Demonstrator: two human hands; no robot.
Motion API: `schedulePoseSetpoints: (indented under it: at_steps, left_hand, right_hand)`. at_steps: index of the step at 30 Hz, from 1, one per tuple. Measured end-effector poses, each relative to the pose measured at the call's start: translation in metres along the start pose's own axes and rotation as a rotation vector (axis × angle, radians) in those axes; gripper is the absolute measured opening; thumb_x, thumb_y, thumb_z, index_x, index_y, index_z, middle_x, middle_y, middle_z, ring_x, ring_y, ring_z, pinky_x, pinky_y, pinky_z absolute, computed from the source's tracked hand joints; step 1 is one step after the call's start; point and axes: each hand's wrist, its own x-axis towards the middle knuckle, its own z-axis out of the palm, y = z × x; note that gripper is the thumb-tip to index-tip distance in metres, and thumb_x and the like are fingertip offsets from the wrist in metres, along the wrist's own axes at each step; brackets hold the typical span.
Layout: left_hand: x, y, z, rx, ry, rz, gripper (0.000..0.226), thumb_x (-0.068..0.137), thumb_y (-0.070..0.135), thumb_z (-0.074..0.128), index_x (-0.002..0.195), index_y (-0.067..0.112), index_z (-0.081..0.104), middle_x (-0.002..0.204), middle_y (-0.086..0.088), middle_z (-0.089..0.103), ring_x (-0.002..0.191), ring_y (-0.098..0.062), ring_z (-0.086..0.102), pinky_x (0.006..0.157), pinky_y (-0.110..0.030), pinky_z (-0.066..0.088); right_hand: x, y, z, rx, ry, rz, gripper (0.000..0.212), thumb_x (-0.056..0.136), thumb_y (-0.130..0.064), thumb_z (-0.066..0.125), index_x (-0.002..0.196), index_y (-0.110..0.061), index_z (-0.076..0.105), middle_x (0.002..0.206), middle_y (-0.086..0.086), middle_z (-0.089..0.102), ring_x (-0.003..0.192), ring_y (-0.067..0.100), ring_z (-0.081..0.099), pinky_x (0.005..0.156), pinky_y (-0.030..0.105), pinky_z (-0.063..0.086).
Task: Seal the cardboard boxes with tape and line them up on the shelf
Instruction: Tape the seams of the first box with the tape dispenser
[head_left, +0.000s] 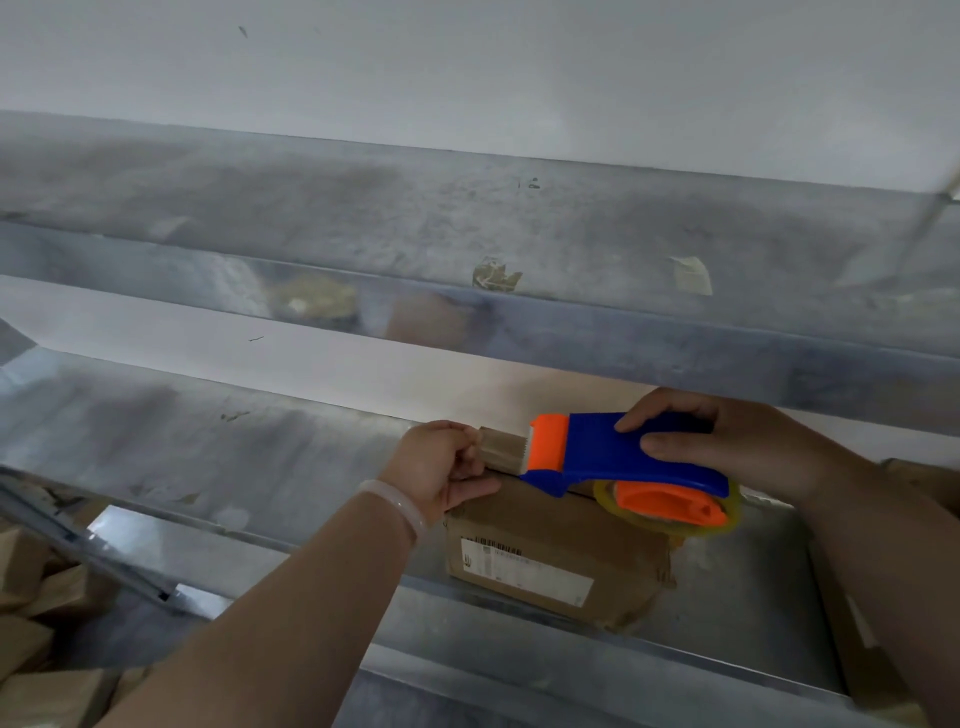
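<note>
Head: fingers (667, 446) round dispenser (587, 460) and tape (501, 449)

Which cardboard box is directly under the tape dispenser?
The white-labelled box on the shelf, beneath the blue-and-orange dispenser held in the right hand; the left hand pinches the tape end. The piled boxes lie lower left, another box far right.

The head-worn camera looked forward and somewhat down from above and behind the left hand (439, 470) and right hand (727, 447), close enough that the forearms (291, 613) filled the lower frame. The tape dispenser (623, 457) gripped by the right hand and the tape strip (501, 449) pinched by the left sat right of centre, the cardboard box (550, 551) just below them. Above the hands ran the upper metal shelf (467, 234) and white wall (467, 67) (the wide lens bowed the shelf's edges).
</note>
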Motion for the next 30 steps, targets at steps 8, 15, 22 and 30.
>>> schedulePoseSetpoints:
  at_steps: [8, 15, 22, 30]
  left_hand:
    - [0.003, -0.001, -0.017, 0.167, 0.092, 0.138, 0.019, 0.094, 0.008, 0.046, 0.078, 0.014, 0.055, 0.051, 0.004, 0.044, 0.040, -0.008, 0.035, 0.035, -0.016, 0.025]
    - [0.022, -0.021, -0.023, 0.506, 0.094, 0.155, 0.017, 0.097, 0.020, 0.045, 0.086, 0.017, 0.058, 0.063, -0.002, 0.050, 0.052, -0.015, 0.044, 0.042, -0.022, 0.038]
    - [0.025, -0.028, -0.029, 0.490, -0.039, 0.011, 0.016, 0.098, 0.040, 0.044, 0.104, 0.029, 0.053, 0.069, -0.003, 0.061, 0.062, -0.019, 0.058, 0.055, -0.030, 0.049]
    - [0.029, -0.027, -0.025, 0.491, 0.003, 0.102, 0.042, 0.098, 0.053, 0.034, 0.133, 0.035, 0.046, 0.123, 0.003, 0.058, 0.105, -0.016, 0.058, 0.085, -0.036, 0.052]
  right_hand:
    - [0.023, -0.005, 0.033, -0.219, 0.127, -0.044, 0.014, 0.082, -0.042, 0.067, 0.088, -0.054, 0.068, 0.094, -0.029, 0.064, 0.086, -0.010, 0.059, 0.062, 0.005, 0.044]
    - [0.033, 0.000, 0.036, -0.265, 0.122, 0.012, 0.012, 0.080, -0.052, 0.064, 0.092, -0.056, 0.067, 0.100, -0.025, 0.064, 0.089, -0.003, 0.061, 0.071, 0.019, 0.050]
    - [0.035, 0.001, 0.040, -0.229, 0.142, 0.032, 0.015, 0.077, -0.055, 0.064, 0.091, -0.055, 0.068, 0.100, -0.023, 0.065, 0.090, 0.000, 0.061, 0.070, 0.018, 0.048]
    - [0.033, -0.002, 0.040, -0.234, 0.148, 0.026, 0.011, 0.079, -0.051, 0.065, 0.088, -0.057, 0.067, 0.097, -0.026, 0.064, 0.087, -0.011, 0.057, 0.067, 0.014, 0.046]
